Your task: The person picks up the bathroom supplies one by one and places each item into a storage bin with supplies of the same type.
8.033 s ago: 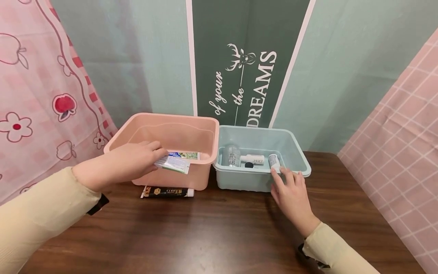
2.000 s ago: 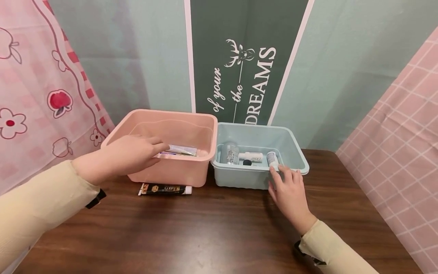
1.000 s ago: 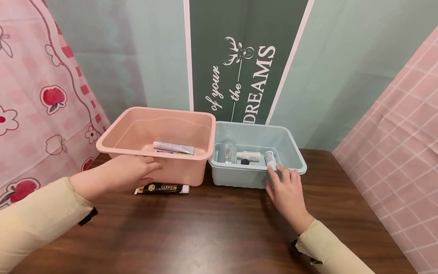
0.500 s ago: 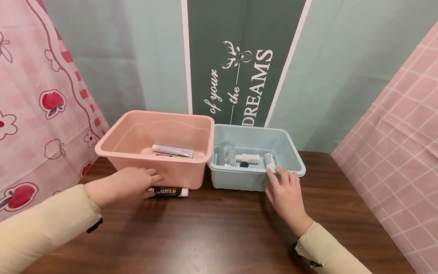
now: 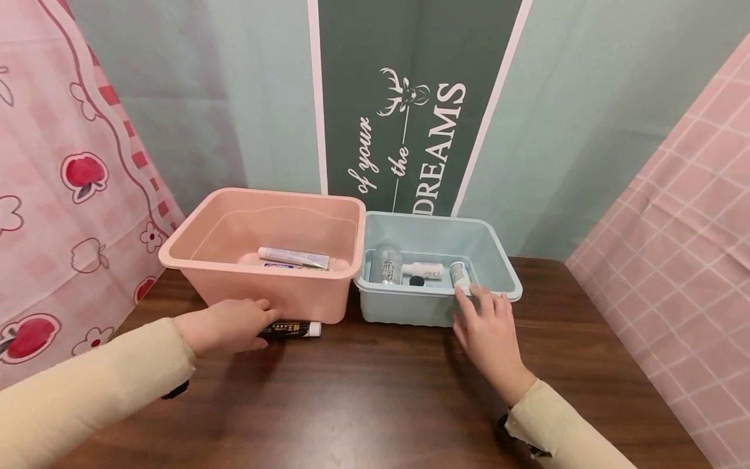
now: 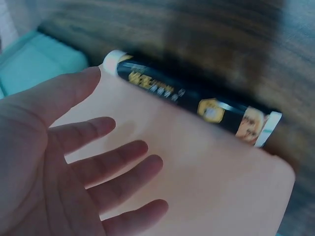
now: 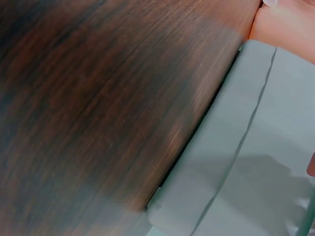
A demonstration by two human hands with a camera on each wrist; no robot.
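Note:
My left hand (image 5: 234, 326) is in front of the pink bin, at the left end of a black toothpaste tube (image 5: 293, 329) on the table. In the left wrist view its fingers are spread, and the tube (image 6: 172, 98) lies past them along the bin's base. Part of the tube is hidden by the hand in the head view. My right hand (image 5: 492, 342) rests its fingertips on the front rim of the light blue bin (image 5: 404, 307). Inside the pink bin (image 5: 316, 296) lie a white toothpaste tube (image 5: 295, 258) and a blue-labelled one (image 5: 278, 266).
The blue bin holds a clear bottle (image 5: 388, 267), a white Dove bottle (image 5: 426, 270), a small white bottle (image 5: 459, 273) and something with a black cap (image 5: 416, 281). Both bins stand side by side on the dark wooden table (image 5: 363, 397), with a curtain (image 5: 258, 130) behind.
My left hand held a white tube over the pink bin, left it inside, then came out and down to the black toothpaste tube. The right hand stays at the blue bin's rim.

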